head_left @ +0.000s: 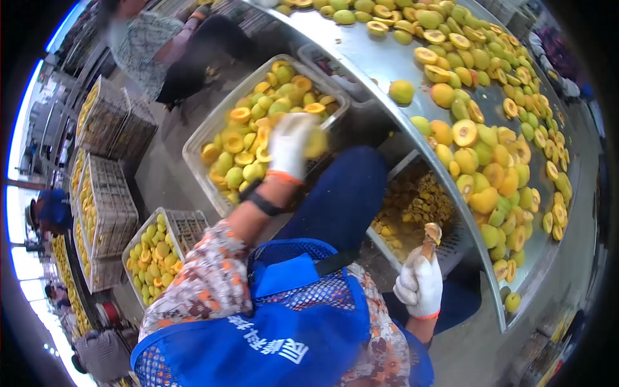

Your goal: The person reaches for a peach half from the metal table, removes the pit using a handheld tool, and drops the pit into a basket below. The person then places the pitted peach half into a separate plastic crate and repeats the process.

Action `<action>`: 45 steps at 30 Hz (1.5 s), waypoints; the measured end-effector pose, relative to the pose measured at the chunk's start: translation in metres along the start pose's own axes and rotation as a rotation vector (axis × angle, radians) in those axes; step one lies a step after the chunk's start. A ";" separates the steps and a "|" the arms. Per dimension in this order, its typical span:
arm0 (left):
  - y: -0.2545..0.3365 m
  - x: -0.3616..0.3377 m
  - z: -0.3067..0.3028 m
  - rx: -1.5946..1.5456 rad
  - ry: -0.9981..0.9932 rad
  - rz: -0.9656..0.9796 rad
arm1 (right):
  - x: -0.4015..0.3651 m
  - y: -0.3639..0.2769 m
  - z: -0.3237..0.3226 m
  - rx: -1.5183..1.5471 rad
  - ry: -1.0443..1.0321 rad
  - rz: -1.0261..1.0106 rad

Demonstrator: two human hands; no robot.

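The left hand (290,145), at 11 o'clock over the crate (193,155), is blurred by motion, so I cannot tell whether its fingers are apart or closed on the yellow fruit (316,143) beside them. A hurried release near the rim might send pieces over, since the heap is high. The right hand (419,284), at 4 o'clock, is clamped round one tool (431,235), tip up; a loose grip could drop it into the scrap bin (393,255) at 3 o'clock (its tip looks caked, too). A bumped table (367,64), from 1 to 4 o'clock, could set round fruit rolling. Counted: two gloved hands, one tool, one table, one scrap bin, one crate under the left hand, one smaller crate (187,229) at 8 o'clock; fruit too many to count.
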State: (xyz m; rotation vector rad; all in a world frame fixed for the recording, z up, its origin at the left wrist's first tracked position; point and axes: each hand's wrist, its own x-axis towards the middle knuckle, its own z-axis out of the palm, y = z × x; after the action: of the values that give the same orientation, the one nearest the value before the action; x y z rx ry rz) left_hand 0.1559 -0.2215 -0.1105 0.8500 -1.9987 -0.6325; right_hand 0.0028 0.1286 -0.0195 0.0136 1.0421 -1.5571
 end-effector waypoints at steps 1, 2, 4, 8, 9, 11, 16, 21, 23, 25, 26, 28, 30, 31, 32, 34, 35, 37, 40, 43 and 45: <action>-0.041 0.000 -0.015 -0.322 0.153 -0.396 | -0.003 0.001 -0.007 -0.059 0.076 -0.015; -0.070 0.002 -0.043 -0.135 0.147 -0.352 | -0.007 0.002 -0.010 -0.055 0.125 -0.027; -0.134 -0.002 -0.092 0.417 0.023 -0.395 | -0.011 0.006 -0.020 -0.069 0.195 -0.008; -0.129 0.017 -0.092 0.897 0.011 -0.253 | -0.010 0.013 -0.031 -0.065 0.241 0.017; -0.109 0.032 -0.079 0.884 0.004 -0.243 | -0.010 0.014 -0.030 -0.071 0.247 0.035; -0.039 0.071 -0.035 0.456 0.119 0.199 | -0.007 0.016 -0.028 -0.070 0.221 0.025; 0.084 0.137 0.084 0.394 -0.285 0.433 | 0.004 0.018 -0.013 -0.226 0.238 0.054; 0.093 0.173 0.162 0.600 -0.722 0.311 | 0.002 0.026 -0.016 -0.300 0.242 0.024; 0.088 0.182 0.168 0.530 -0.860 0.246 | -0.001 0.029 -0.021 -0.315 0.264 0.021; 0.096 0.160 0.150 0.009 -0.684 0.163 | -0.002 0.025 -0.027 -0.294 0.274 0.004; 0.105 0.150 0.139 -0.266 -0.688 0.087 | -0.004 0.026 -0.028 -0.275 0.285 0.000; 0.131 0.120 0.117 -0.860 -0.739 -0.184 | -0.005 0.016 -0.019 -0.344 0.298 -0.034; 0.156 0.082 0.097 -1.267 -0.805 -0.455 | 0.003 0.014 -0.028 -0.715 0.296 -0.211; 0.173 0.063 0.091 -1.297 -0.763 -0.606 | 0.004 0.008 -0.022 -0.708 0.311 -0.207; 0.179 0.051 0.086 -1.321 -0.839 -0.560 | 0.005 -0.001 -0.009 -0.860 0.342 -0.360; 0.198 0.033 0.076 -1.314 -0.939 -0.542 | 0.000 -0.020 0.018 -1.012 0.382 -0.494; 0.206 0.024 0.073 -1.340 -0.945 -0.539 | -0.002 -0.029 0.028 -1.015 0.390 -0.481; 0.217 0.005 0.079 -1.357 -0.849 -0.645 | 0.000 -0.029 0.029 -1.013 0.422 -0.527; 0.216 -0.007 0.078 -1.302 -0.934 -0.496 | 0.005 -0.020 0.021 -1.310 0.431 -0.878; 0.223 -0.016 0.076 -1.225 -0.872 -0.501 | 0.002 -0.013 0.021 -1.251 0.485 -0.823; 0.224 -0.015 0.073 -1.212 -0.906 -0.444 | -0.001 -0.010 0.020 -1.259 0.494 -0.829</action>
State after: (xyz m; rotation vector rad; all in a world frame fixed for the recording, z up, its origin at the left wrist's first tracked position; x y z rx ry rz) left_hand 0.0266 -0.0583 -0.0001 0.1892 -1.5617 -2.4636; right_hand 0.0053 0.1158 -0.0010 -1.0505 2.4874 -1.3111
